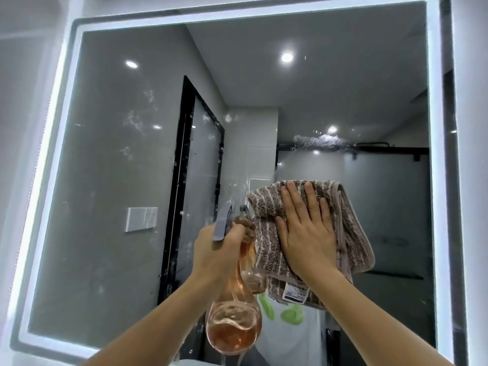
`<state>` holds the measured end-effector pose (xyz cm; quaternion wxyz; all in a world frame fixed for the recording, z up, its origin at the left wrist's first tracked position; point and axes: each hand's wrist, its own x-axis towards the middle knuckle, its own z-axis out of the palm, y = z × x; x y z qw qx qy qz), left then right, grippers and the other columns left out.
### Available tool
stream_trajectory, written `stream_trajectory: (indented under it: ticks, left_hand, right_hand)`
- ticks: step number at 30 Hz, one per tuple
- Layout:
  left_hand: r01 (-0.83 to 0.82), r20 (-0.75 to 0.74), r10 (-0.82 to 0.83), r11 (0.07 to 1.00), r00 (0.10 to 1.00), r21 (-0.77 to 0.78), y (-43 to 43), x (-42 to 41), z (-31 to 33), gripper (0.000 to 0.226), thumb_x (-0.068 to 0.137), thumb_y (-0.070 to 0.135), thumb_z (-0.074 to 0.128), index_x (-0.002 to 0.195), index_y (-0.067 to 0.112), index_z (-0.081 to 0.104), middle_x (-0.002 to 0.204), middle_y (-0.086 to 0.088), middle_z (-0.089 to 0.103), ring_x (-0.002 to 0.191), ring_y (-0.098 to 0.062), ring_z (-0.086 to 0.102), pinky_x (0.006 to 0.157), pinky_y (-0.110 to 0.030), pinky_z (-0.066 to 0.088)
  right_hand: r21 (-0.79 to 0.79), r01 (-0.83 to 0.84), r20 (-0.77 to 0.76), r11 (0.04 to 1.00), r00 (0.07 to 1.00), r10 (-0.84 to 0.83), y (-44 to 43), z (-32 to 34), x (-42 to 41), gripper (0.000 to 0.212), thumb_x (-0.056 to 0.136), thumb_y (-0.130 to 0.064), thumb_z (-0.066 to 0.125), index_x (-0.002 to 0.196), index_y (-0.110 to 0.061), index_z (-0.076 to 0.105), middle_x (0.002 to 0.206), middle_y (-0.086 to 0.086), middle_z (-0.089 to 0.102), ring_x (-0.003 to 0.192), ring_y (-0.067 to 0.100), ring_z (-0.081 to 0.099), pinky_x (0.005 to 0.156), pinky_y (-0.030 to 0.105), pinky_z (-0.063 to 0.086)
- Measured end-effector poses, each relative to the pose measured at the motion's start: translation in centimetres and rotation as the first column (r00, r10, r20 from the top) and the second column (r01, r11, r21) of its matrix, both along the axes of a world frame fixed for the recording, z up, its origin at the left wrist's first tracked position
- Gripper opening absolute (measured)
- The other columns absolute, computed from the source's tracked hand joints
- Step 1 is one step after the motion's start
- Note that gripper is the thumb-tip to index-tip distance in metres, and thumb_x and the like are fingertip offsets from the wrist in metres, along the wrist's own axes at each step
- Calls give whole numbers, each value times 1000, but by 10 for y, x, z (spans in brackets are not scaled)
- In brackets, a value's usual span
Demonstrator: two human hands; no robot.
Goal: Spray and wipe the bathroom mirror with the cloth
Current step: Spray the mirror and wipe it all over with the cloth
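Head view, single. Wide-angle camera worn on the person's head, faced forward and tilted somewhat upward onto the bathroom mirror (105, 167). Range was close, within arm's reach of the glass. The lit mirror border (433, 154) nearly filled the frame, its edges bowed by the lens. Both forearms entered from the bottom edge, with the left hand (216, 249) and right hand (306, 233) near centre.

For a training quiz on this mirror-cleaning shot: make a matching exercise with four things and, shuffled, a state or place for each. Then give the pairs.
Things:
1. spray bottle
2. striped cloth
3. mirror
4. white label

States or places:
A. dotted with droplets
B. pressed to the glass under the flat right hand
C. gripped by the left hand
D. at the cloth's lower edge

Pairs: 1-C, 2-B, 3-A, 4-D.
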<state>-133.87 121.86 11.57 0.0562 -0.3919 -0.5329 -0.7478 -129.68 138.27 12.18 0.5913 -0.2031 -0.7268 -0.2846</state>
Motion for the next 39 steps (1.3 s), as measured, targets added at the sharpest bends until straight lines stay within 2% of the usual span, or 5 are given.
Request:
stream_trajectory:
  ticks: [5,15,29,36,39]
  left_hand:
    - [-46,-18,45,997,999,-65,-1,-6,-2,22,82,19,54,75,4,68,80,-20,72,78,-42,65,76,-55,53]
    - [-55,49,59,995,997,-81,-19,-44,-14,26,82,16,54,84,-10,53,63,-10,46,57,-21,37,51,-32,29]
    - [54,13,-53,989,999,-135,-44,-84,-30,24,73,21,57,86,0,60,60,-12,57,56,-25,47,60,-44,40]
    - [90,77,-83,993,994,-82,-58,-96,-18,20,75,21,57,59,31,58,71,-12,53,63,-23,40,62,-41,34]
    - [89,64,-85,993,994,-74,-63,-109,-19,15,72,22,58,70,7,56,74,-12,54,70,-24,44,66,-40,35]
  right_hand:
    - [-9,-32,-16,999,999,32,-1,-3,1,57,92,-39,25,143,-14,23,150,2,24,140,16,3,113,35,-2]
    - [-13,-21,-26,1000,999,21,-14,7,-10,57,91,-35,26,141,-8,28,148,8,31,138,20,11,112,33,-2]
    - [22,-159,171,987,973,153,-48,-41,-41,50,95,-40,24,142,-21,27,146,-5,33,138,12,17,113,33,11]
    - [-66,-100,-77,993,992,95,-76,15,-85,54,89,-32,31,140,-16,28,146,0,32,136,21,18,112,36,5]
    - [-1,-136,52,991,989,135,-96,-12,-110,56,88,-33,33,142,-20,27,148,-3,31,140,19,10,115,33,0]
